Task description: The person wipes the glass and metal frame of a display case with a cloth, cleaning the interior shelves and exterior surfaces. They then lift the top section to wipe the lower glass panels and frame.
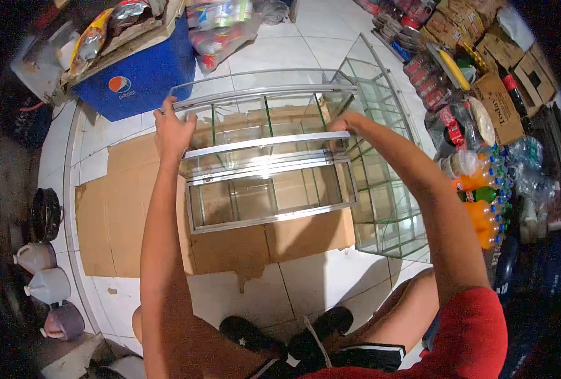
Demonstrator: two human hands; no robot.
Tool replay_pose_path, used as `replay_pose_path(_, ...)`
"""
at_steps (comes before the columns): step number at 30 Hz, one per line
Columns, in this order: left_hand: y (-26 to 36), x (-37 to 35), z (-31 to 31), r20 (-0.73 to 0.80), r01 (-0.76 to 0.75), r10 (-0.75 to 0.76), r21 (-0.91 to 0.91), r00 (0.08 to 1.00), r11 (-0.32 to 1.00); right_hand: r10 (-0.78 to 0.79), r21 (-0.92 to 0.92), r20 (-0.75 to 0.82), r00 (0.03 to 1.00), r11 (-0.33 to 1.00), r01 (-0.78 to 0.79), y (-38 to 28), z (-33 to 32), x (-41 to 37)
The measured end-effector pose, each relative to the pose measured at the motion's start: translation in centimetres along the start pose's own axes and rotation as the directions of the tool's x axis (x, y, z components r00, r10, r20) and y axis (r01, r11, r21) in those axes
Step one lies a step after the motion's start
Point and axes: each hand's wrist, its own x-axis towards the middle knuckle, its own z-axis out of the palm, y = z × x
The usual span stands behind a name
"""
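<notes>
A glass display case (261, 136) with metal framing and upright glass dividers lies in front of me on flattened cardboard. Its framed glass door (273, 196) hangs down on the near side. My left hand (174, 131) grips the case's upper left corner, fingers over the edge and thumb towards me. At the right end, my right hand (347, 122) reaches in past the front rail; its fingers are mostly hidden, so their grip cannot be made out. Close to my right forearm is a second glass case (381, 189) with a grid of compartments.
Cardboard (128, 215) covers part of the white tiled floor (261, 290). A blue Pepsi cooler (138, 76) stands back left, with jugs (46, 284) along the left. Orange drink bottles (482, 218), cartons (501, 104) and packed cans (427, 82) crowd the right side.
</notes>
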Motion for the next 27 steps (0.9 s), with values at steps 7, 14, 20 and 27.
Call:
replay_pose_path(7, 0.1, -0.2, -0.4, -0.011, -0.004, 0.004, -0.012, 1.0, 1.0, -0.028, -0.05, -0.091, 0.995, 0.998, 0.024, -1.6, -0.3, -1.3)
replay_pose_path(14, 0.3, -0.2, -0.5, 0.017, 0.031, -0.031, -0.003, 0.999, 1.0, -0.173, 0.245, -0.259, 0.95, 0.94, 0.238, -6.4, 1.5, -12.2)
replay_pose_path(20, -0.5, -0.2, 0.4, -0.033, -0.03, 0.028, -0.052, 0.999, 0.998, -0.39, -0.224, -0.567, 0.726, 0.921, 0.32, -6.1, 1.8, -11.1)
replay_pose_path(27, -0.3, -0.1, -0.1, 0.016, 0.011, -0.01, -0.024, 1.0, 1.0, -0.076, 0.01, -0.852, 0.519, 0.987, 0.161, 0.3, -0.5, 0.8)
